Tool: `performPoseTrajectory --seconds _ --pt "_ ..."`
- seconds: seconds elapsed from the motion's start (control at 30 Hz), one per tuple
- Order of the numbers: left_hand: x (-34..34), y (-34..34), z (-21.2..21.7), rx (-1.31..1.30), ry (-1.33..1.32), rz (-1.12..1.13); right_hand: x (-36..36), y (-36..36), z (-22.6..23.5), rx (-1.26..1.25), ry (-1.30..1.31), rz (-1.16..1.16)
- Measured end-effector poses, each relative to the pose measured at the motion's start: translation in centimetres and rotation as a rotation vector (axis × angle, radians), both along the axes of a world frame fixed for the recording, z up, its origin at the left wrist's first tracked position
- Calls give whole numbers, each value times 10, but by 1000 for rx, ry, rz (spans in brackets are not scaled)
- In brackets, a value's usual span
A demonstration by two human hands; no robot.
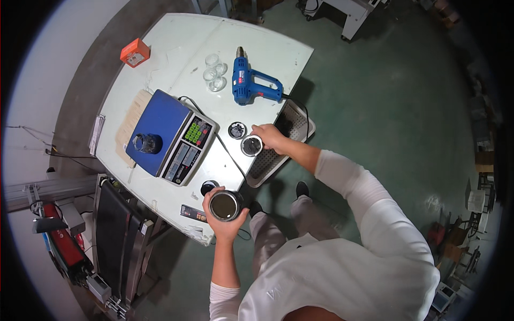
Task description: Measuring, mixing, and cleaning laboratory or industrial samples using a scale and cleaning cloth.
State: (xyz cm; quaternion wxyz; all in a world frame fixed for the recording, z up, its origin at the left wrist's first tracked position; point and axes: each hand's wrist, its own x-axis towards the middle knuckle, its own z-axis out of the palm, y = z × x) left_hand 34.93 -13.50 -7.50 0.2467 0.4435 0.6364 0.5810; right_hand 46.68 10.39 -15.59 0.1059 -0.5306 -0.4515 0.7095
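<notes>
My left hand (227,229) is wrapped round a wide glass jar (225,206) of dark liquid at the table's near edge. My right hand (272,139) grips the side of a small round container (251,145) with a pale rim and dark contents. Just left of it is a small round dish (237,130) smeared with black. A dark round lid or pot (209,186) lies beside my left hand, partly covered by it. Further left, a dark-stained glass jar (147,143) stands on the blue plate of a digital scale (167,109).
A blue heat gun (242,85) lies at the table's right side, near several small clear glass cups (212,74). An orange box (135,52) sits at the far left. A cable crosses the table. Below its right edge is a grey perforated basket (267,172); a conveyor (115,235) stands lower left.
</notes>
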Motion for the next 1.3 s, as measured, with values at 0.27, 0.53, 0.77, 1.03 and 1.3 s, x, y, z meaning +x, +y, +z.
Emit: performPoseTrajectory --seconds 0.27,0.53,0.77,1.03,1.3 --pt "-10 -2 -25 -69 -87 82 -37 42 -71 471 -227 -13" --pt "-20 2 -39 -100 -77 86 13 1 -101 905 -161 -518" --pt "-12 12 -58 -84 13 -2 100 -92 -182 161 -244 -756" --pt "37 33 -85 -154 61 -130 197 -110 -223 132 -392 -512" --pt "86 59 -144 -263 173 -170 165 -80 -264 447 -211 -63"
